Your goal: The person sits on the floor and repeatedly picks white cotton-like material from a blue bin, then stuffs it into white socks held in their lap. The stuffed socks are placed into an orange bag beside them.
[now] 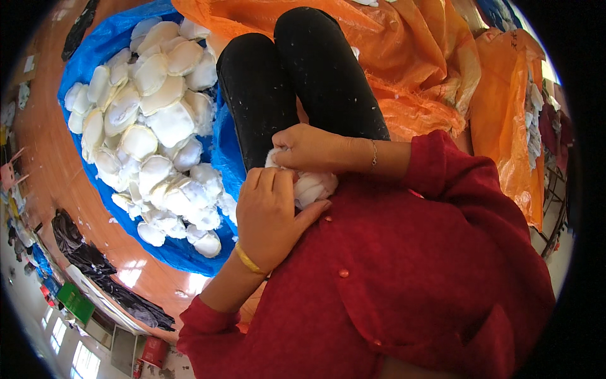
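On my lap, against the red shirt, lies a bunched piece of soft white material [312, 187]. My right hand [307, 148] pinches its upper end between thumb and curled fingers. From the left, my left hand [270, 203] wraps around the same piece, thumb along its lower side; its fingertips are partly hidden. The two hands are close together. To the left of my black-trousered legs, a heap of white, rounded, padded pieces [170, 124] with fluffy edges lies on a blue plastic sheet or sack [163, 258].
Orange woven plastic sacks [412, 42] spread beyond and right of my knees; another orange sack [502, 118] stands farther right, with pale material beside it. Black plastic [80, 246] lies on the reddish floor [42, 175] at left. A green box [75, 302] is at lower left.
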Demonstrator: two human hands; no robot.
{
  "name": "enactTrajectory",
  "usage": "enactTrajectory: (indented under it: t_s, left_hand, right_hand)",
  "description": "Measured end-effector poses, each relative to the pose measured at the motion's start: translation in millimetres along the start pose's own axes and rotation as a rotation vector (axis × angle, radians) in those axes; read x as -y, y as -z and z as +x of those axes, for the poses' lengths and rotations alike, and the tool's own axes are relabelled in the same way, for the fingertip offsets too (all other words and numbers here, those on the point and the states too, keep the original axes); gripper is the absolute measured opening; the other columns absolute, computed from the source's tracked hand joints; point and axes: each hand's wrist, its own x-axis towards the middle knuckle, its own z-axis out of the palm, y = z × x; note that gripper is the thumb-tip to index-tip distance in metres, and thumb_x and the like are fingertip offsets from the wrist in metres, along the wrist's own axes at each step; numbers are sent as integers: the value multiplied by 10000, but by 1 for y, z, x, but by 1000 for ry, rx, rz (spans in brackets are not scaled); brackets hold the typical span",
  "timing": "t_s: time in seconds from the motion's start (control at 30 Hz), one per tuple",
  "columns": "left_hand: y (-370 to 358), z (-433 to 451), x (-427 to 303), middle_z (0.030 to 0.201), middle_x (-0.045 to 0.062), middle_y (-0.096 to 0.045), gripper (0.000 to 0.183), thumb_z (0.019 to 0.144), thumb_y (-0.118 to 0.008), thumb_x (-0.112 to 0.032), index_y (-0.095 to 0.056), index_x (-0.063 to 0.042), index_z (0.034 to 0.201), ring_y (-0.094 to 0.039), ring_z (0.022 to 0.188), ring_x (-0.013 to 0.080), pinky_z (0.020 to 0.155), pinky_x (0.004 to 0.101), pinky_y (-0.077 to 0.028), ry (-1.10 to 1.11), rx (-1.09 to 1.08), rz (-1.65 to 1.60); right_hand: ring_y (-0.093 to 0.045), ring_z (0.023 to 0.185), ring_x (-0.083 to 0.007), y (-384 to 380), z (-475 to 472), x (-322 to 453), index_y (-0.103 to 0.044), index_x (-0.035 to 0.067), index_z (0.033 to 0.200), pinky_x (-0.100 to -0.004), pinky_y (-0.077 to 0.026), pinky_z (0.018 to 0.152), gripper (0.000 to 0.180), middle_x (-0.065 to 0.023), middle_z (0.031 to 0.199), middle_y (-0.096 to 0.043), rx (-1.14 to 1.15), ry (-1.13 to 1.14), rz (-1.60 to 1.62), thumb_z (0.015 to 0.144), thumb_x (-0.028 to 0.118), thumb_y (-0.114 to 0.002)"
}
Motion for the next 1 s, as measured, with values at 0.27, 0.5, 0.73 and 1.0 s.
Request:
enactTrajectory:
  t_s: [0.27,0.5,0.73,1.0]
  left_hand:
    - [-12,1,2,804,123,-530,325,634,-759,-213,-527,-36,776,-499,805,297,724,393,-420,-92,106,-27]
    - [-13,-19,6,818,113,-511,304,652,-749,-169,-530,-34,814,-500,814,309,719,383,-428,-248,86,30]
    - [-13,15,-6,843,109,-545,309,671,-725,-233,-582,-28,853,-522,841,283,741,354,-453,-161,-23,178]
    - [30,24,52,895,62,-576,312,667,-770,-112,-577,-32,898,-560,863,196,791,290,-453,137,328,-544]
  right_hand:
    - [-624,874,-285,0,-5,-2,-664,-5,905,-364,-498,758,306,-186,964,-629,114,-97,61,830,277,-573]
    - [-620,918,-291,-17,-7,-10,-667,23,928,-402,-492,807,271,-177,962,-631,98,-186,60,803,257,-612]
    - [-609,959,-318,11,6,-22,-664,61,950,-382,-514,753,201,-161,931,-642,108,283,-629,762,126,-644]
    - [-580,979,-331,42,-16,3,-601,8,982,-394,-465,818,277,-188,977,-616,-243,524,-115,901,265,-534]
